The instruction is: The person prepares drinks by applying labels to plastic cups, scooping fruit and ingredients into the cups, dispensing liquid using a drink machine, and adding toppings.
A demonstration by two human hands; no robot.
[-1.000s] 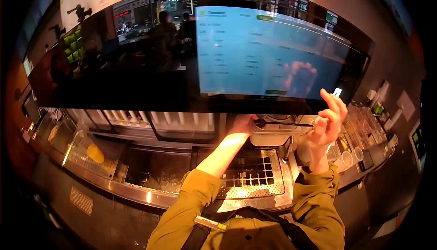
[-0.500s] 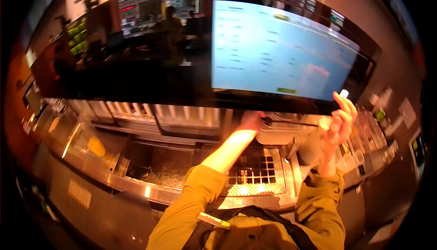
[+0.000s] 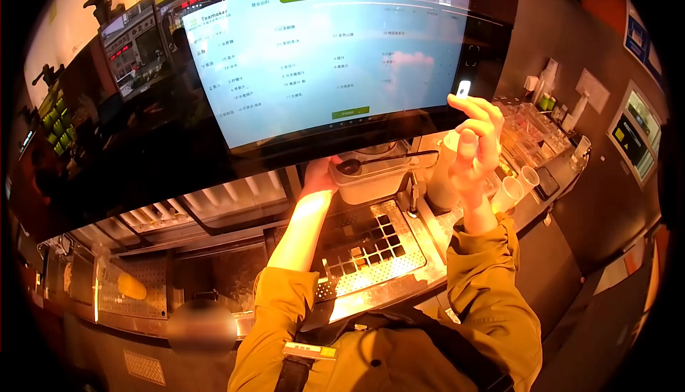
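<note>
My left hand [image 3: 321, 176] reaches under the lower edge of a large lit touchscreen [image 3: 314, 56]. It meets the left end of a clear rectangular container [image 3: 374, 186]; its fingers are mostly hidden, so I cannot tell its grip. A black, spoon-like tool [image 3: 349, 166] lies across the container's top beside that hand. My right hand [image 3: 477, 148] is raised at the screen's lower right corner, index finger extended and the others loosely bent. Its fingertips are by a small white piece [image 3: 464, 89]; whether they touch it I cannot tell.
Below my arms is a metal counter with a black grid drain [image 3: 378, 238]. A clear cup with yellow contents [image 3: 131, 286] lies at the left. Clear cups [image 3: 508, 193], a phone-like dark slab [image 3: 547, 183] and clear bins [image 3: 531, 135] stand at the right.
The view has turned right and tilted, so the screen and both hands appear further left. My left hand stays under the screen, where the container shows more clearly. My right hand stays raised by the screen's corner.
</note>
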